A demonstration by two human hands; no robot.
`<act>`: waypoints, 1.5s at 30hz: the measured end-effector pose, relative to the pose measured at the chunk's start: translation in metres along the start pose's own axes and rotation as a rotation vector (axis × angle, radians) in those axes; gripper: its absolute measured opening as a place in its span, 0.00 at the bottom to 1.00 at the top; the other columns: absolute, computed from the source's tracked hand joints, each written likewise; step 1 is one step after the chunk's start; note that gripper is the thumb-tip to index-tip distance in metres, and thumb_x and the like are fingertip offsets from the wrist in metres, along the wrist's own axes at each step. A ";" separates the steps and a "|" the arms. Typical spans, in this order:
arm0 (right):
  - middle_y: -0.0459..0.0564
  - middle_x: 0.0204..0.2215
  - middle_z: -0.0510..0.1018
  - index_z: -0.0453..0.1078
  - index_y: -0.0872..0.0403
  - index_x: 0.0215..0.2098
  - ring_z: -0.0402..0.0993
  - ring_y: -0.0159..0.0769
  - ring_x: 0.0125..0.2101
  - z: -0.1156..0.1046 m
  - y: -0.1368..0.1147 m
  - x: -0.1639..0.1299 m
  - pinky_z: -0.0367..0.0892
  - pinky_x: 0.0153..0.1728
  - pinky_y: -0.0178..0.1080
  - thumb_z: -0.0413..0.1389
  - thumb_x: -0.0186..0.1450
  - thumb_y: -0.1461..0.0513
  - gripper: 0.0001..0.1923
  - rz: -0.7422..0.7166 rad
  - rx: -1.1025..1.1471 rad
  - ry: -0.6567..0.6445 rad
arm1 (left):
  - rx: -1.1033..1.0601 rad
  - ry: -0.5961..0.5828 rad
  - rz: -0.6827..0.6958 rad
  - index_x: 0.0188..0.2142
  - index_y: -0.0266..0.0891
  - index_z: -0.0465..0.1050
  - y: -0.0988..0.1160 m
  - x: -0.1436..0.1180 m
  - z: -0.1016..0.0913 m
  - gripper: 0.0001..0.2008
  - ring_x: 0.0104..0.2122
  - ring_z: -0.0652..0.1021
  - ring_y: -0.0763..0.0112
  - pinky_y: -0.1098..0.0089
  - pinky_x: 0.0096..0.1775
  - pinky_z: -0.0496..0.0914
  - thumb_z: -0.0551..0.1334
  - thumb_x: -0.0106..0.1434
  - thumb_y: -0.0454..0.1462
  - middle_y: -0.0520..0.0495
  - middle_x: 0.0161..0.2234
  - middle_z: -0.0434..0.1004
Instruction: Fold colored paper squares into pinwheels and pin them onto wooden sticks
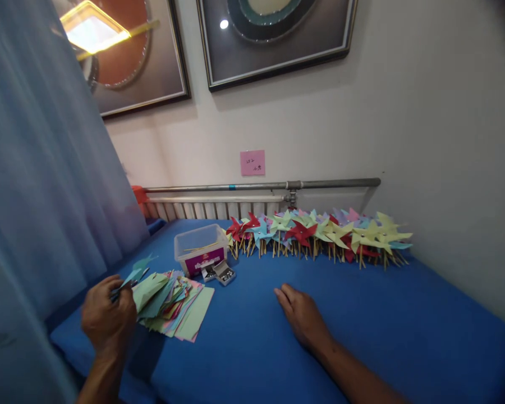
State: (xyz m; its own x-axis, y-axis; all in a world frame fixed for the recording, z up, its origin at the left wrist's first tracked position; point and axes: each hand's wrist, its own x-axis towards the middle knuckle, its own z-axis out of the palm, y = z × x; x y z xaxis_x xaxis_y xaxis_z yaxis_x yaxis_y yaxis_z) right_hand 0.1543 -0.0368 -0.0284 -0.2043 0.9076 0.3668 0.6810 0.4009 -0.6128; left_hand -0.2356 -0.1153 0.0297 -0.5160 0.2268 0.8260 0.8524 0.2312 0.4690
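Observation:
My left hand (108, 314) is closed, raised at the left beside a pile of coloured paper sheets (185, 308). A cut piece of light-blue paper (138, 270) sticks up from its fingers. Something dark also shows at the fingers, too small to make out. My right hand (303, 314) rests on the blue cover (244, 348) with its fingers curled together, and nothing shows in it. Behind the paper stands a clear plastic tub (202, 247) with a purple label and a few thin sticks across it. Small open boxes of metal pins (224, 273) lie against its front.
A long row of paper pinwheels (301, 233) on thin sticks lies along the back of the blue surface. A blue curtain (33, 168) hangs at the left. Behind run a metal pipe (336, 183) and a radiator (206, 209) under framed pictures (278, 62).

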 end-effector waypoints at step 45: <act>0.53 0.29 0.84 0.77 0.56 0.39 0.82 0.50 0.37 -0.013 0.004 0.019 0.75 0.39 0.47 0.67 0.57 0.49 0.20 0.501 1.326 0.050 | -1.007 -1.108 -0.287 0.28 0.38 0.74 0.219 -0.134 0.101 0.04 0.25 0.69 0.73 0.72 0.31 0.62 0.64 0.56 0.37 0.54 0.23 0.70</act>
State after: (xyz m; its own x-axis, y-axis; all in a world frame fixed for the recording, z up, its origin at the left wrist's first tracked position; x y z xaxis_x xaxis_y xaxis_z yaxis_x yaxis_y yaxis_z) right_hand 0.1626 -0.0193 -0.0148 -0.0982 0.9924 -0.0747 -0.4877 -0.1135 -0.8656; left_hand 0.0119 0.0004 -0.0094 -0.0805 0.9663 0.2445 0.1800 -0.2272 0.9571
